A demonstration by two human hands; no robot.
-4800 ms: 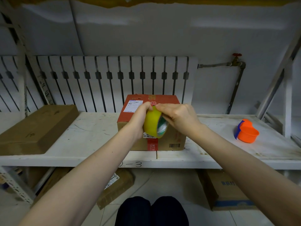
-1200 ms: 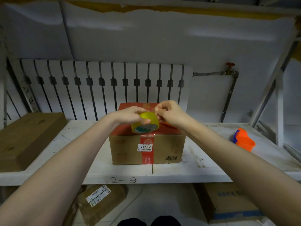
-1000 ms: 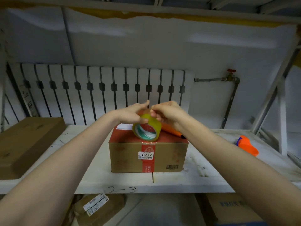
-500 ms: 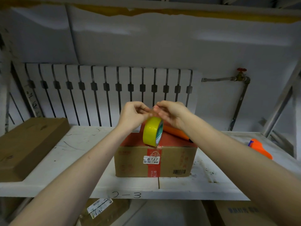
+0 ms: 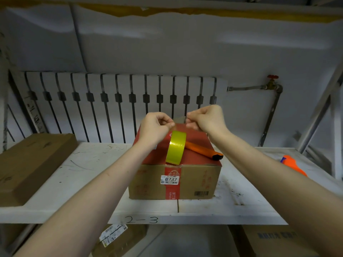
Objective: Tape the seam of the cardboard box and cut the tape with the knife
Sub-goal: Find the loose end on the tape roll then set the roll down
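Note:
A cardboard box (image 5: 196,180) with a red top and a red strip down its front stands on the white shelf (image 5: 78,184). A yellow tape roll (image 5: 176,147) stands on edge on the box top near its front. An orange knife (image 5: 203,150) lies on the box top just right of the roll. Above the far part of the box, my left hand (image 5: 155,127) and my right hand (image 5: 207,118) each pinch a side of the pulled-out tape end (image 5: 179,120), which stretches between them and runs down to the roll.
A flat brown box (image 5: 27,164) lies on the shelf at the left. An orange and blue object (image 5: 293,166) sits on the shelf at the right. A white radiator (image 5: 118,104) lines the back wall. More boxes (image 5: 118,240) sit under the shelf.
The roll has come out of my hands and now stands on the box top. Both hands have risen and moved apart, pulling the tape end out between them.

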